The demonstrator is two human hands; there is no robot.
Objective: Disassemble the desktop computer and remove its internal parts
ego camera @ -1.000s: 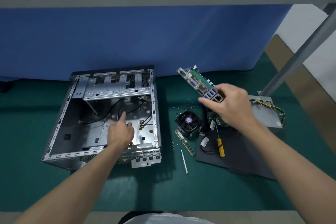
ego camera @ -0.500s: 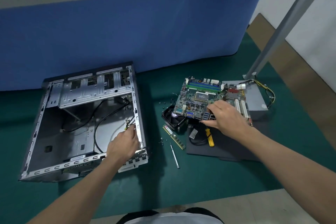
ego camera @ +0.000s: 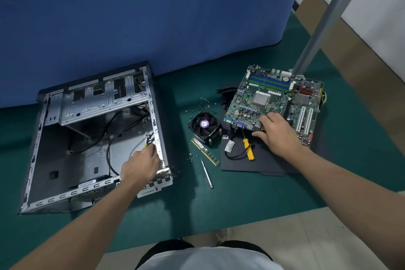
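The opened metal computer case [ego camera: 65, 184] lies on the left of the green mat, gutted apart from black cables [ego camera: 109, 149]. My left hand [ego camera: 140, 166] is inside it at the right wall, and its fingertips pinch a small bundle of wires [ego camera: 150, 139] there. The green motherboard [ego camera: 260, 98] lies nearly flat at the right, over other parts. My right hand [ego camera: 277, 133] grips its near edge by the port block, fingers on top and thumb at the edge.
Between case and board lie a black cooler fan [ego camera: 205, 125], a RAM stick [ego camera: 205, 152], a silver tool [ego camera: 207, 173] and loose screws [ego camera: 190, 156]. A yellow-handled screwdriver [ego camera: 248, 149] lies on a black panel [ego camera: 263, 164]. A grey frame post [ego camera: 317, 28] rises behind the board.
My right hand has brought the motherboard down from mid-air to lie nearly flat at the right. My left hand moved to the wires at the case's right wall. The view tilted down.
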